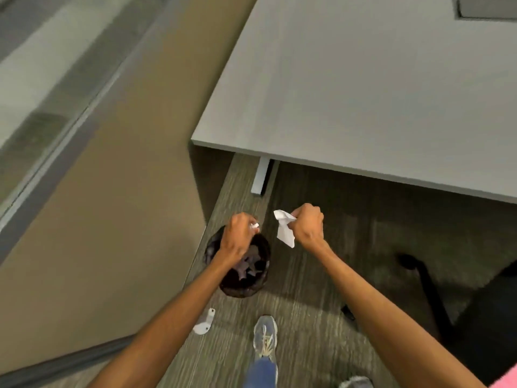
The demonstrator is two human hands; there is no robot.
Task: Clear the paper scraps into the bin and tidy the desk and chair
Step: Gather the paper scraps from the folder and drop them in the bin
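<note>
Presently:
- Desk (363,88): bare grey top, corner edge overhanging open floor (307,275).
- Bin (242,268): dark-lined, against tan wall (112,219).
- Left hand (237,236): pinched on small scrap (254,226) above bin.
- Right hand (306,226): clamped on crumpled paper (284,228), beside bin.
- Chair (461,298): black, right.

A grey shoe (265,336) on wood-grain floor (307,289) — white bracket (204,323) lying just beside.

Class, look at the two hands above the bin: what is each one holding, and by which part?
The left hand pinches a tiny paper scrap at its fingertips, over the bin. The right hand grips a larger crumpled paper by its right edge.
</note>
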